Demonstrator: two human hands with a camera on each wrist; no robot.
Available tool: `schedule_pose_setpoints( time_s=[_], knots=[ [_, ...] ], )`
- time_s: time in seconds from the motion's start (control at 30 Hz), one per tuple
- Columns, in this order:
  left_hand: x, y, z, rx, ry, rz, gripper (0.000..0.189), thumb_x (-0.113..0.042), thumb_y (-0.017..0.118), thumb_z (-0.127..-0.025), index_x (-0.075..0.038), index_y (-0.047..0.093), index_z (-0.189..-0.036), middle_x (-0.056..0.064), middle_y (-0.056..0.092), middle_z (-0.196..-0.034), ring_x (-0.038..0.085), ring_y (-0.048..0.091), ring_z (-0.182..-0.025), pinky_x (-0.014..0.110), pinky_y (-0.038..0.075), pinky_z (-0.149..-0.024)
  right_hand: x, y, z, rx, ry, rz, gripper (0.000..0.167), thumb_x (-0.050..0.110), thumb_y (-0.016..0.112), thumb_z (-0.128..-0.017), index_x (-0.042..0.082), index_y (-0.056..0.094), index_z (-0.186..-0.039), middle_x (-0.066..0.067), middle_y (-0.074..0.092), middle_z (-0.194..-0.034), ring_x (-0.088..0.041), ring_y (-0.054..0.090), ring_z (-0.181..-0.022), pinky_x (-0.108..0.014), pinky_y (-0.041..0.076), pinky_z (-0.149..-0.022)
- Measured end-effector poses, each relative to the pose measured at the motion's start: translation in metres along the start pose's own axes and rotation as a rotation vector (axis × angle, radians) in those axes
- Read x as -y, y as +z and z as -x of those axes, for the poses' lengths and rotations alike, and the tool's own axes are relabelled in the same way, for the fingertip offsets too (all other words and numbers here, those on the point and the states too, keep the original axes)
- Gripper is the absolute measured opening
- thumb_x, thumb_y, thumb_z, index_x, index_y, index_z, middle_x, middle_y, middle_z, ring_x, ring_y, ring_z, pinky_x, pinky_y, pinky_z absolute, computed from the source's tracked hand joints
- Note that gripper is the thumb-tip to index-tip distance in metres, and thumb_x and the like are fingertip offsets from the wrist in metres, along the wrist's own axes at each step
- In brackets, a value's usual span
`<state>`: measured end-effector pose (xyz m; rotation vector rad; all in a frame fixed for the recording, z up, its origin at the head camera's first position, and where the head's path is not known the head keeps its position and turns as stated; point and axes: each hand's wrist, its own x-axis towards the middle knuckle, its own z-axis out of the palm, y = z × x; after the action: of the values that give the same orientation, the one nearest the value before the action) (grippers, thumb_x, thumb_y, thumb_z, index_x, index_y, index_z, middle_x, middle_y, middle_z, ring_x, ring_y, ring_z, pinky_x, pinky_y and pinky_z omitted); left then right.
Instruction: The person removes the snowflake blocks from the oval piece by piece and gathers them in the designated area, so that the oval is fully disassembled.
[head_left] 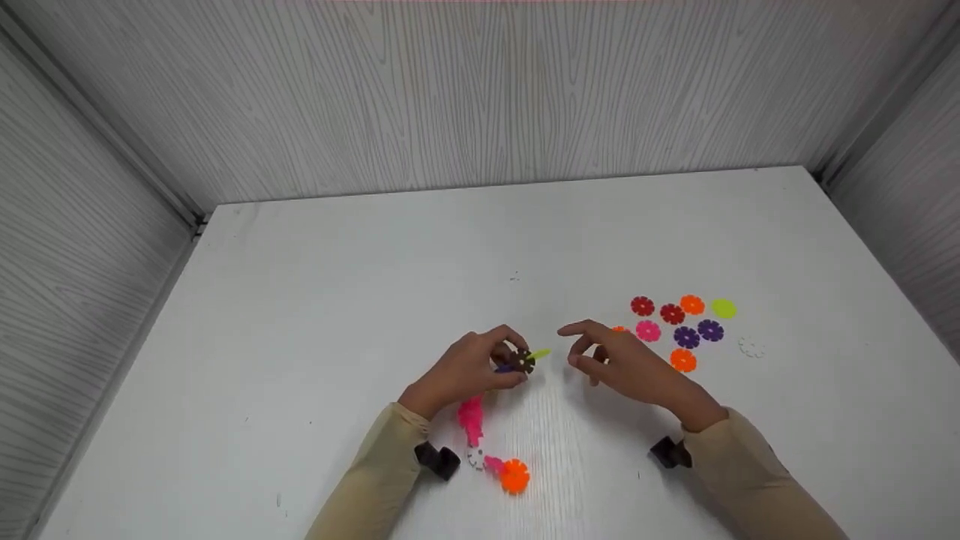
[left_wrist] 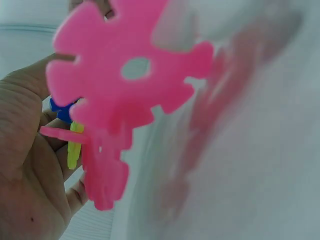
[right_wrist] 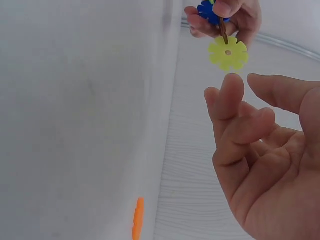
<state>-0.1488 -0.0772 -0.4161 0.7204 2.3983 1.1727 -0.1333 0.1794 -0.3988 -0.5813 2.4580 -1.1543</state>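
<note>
My left hand (head_left: 469, 367) grips a chain of notched plastic discs slotted into one another. At its fingertips show a brown disc (head_left: 523, 362) and a blue disc (right_wrist: 209, 11). A yellow-green disc (right_wrist: 228, 54) sticks out from the brown one toward the right hand. Below the left hand, pink discs (head_left: 471, 418) trail down, large in the left wrist view. Lower still come a white disc (head_left: 475, 457), another pink piece (head_left: 493, 465) and an orange disc (head_left: 514, 477). My right hand (head_left: 637, 367) holds nothing, its fingers loosely bent, a short gap from the yellow-green disc.
Beyond the right hand, several loose discs lie on the white table (head_left: 337, 300): red (head_left: 642, 306), orange (head_left: 683, 360), pink (head_left: 648, 331), purple (head_left: 686, 337), yellow-green (head_left: 724, 308) and white (head_left: 751, 347). Wood-grain panels (head_left: 480, 97) stand at the back and sides.
</note>
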Motion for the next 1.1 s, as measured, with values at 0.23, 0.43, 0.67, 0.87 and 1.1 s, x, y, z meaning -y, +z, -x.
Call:
schedule_pose_setpoints(
  time_s=[0.23,0.43,0.67,0.87,1.1],
  knots=[
    [0.002,0.003,0.0,0.042,0.037,-0.006,0.037,-0.023,0.066,-0.091,-0.016,0.061,-0.127,0.001,0.07,-0.111,0.013,0.064,-0.096,0.029,0.051,-0.093,0.002,0.012,-0.003,0.03,-0.036,0.02,0.036,0.018,0.059,-0.096,0.012,0.053,-0.131,-0.01,0.066,-0.109,-0.014,0.06,-0.071,-0.022,0.052,-0.066],
    [0.001,0.005,0.001,0.04,0.011,0.028,0.04,-0.022,0.068,-0.09,-0.014,0.059,-0.128,0.003,0.071,-0.108,0.013,0.065,-0.094,0.032,0.051,-0.094,0.003,0.016,-0.004,0.018,-0.031,0.017,0.02,0.017,0.061,-0.095,0.013,0.062,-0.114,-0.007,0.068,-0.105,-0.014,0.059,-0.078,-0.02,0.052,-0.067],
    [0.0,0.006,0.0,0.025,0.015,0.124,0.029,-0.024,0.072,-0.087,-0.018,0.062,-0.113,0.0,0.075,-0.096,0.007,0.067,-0.084,0.025,0.051,-0.078,0.003,0.015,-0.003,-0.087,-0.157,0.084,0.011,0.009,0.065,-0.09,0.011,0.067,-0.101,-0.005,0.071,-0.091,-0.011,0.06,-0.075,-0.021,0.053,-0.067],
    [-0.006,0.004,-0.003,0.0,0.009,0.134,0.028,-0.022,0.074,-0.085,-0.019,0.063,-0.111,-0.001,0.076,-0.096,0.006,0.069,-0.086,0.027,0.053,-0.081,0.007,0.013,-0.001,-0.171,-0.25,0.225,0.011,0.009,0.068,-0.089,0.011,0.067,-0.099,-0.004,0.072,-0.091,-0.012,0.065,-0.08,-0.029,0.057,-0.078],
    [-0.006,-0.001,-0.005,-0.059,0.065,0.084,0.017,-0.021,0.068,-0.088,-0.015,0.068,-0.103,-0.001,0.073,-0.079,0.003,0.059,-0.066,0.02,0.045,-0.064,0.001,-0.002,0.001,-0.173,-0.308,0.205,0.011,0.005,0.065,-0.089,0.004,0.063,-0.101,-0.008,0.071,-0.086,-0.018,0.066,-0.073,-0.023,0.056,-0.063]
  ],
)
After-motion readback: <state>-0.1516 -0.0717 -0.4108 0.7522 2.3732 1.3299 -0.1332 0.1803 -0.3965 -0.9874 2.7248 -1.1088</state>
